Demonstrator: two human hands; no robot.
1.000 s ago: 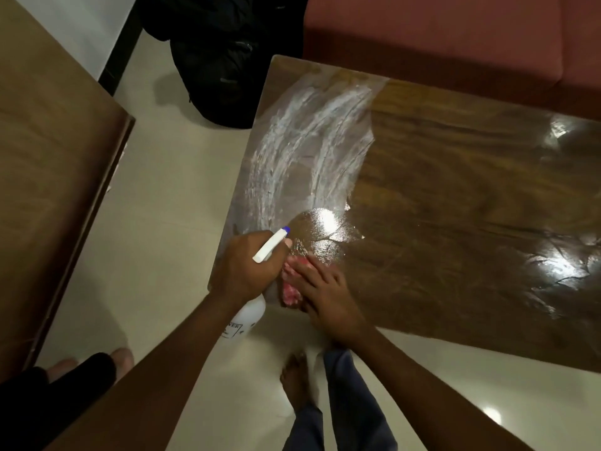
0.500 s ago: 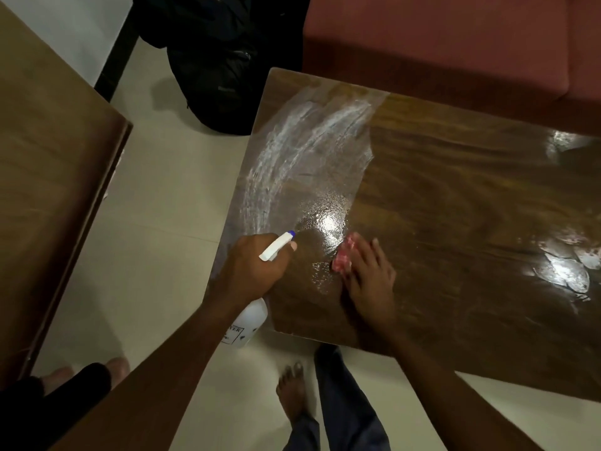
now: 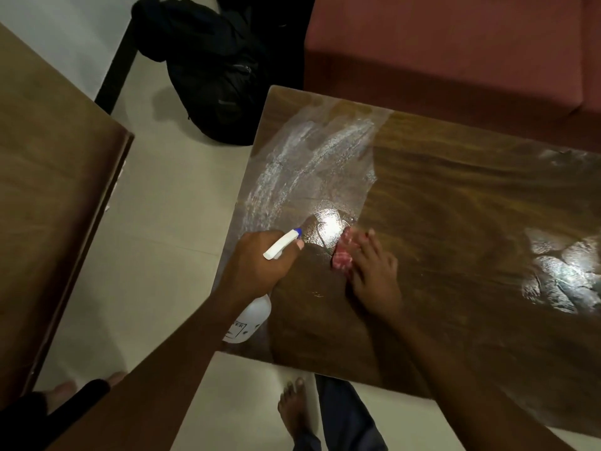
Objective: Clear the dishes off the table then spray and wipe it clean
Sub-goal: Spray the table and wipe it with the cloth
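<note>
One wet, streaked table (image 3: 455, 196) on pale tiles (image 3: 162, 239); left hand (image 3: 257, 265) grips spray bottle (image 3: 253, 320), right hand (image 3: 374, 275), spread, presses cloth (image 3: 343, 258).

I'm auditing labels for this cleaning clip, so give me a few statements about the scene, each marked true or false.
1. The left hand grips the white plastic spray bottle with a blue nozzle tip. True.
2. The right hand presses a green sponge. False: its fingers press a red-and-white cloth.
3. White streaks mark the far left corner of the brown wooden table. True.
4. The black bag lies on the red sofa. False: it lies on the pale floor.
</note>
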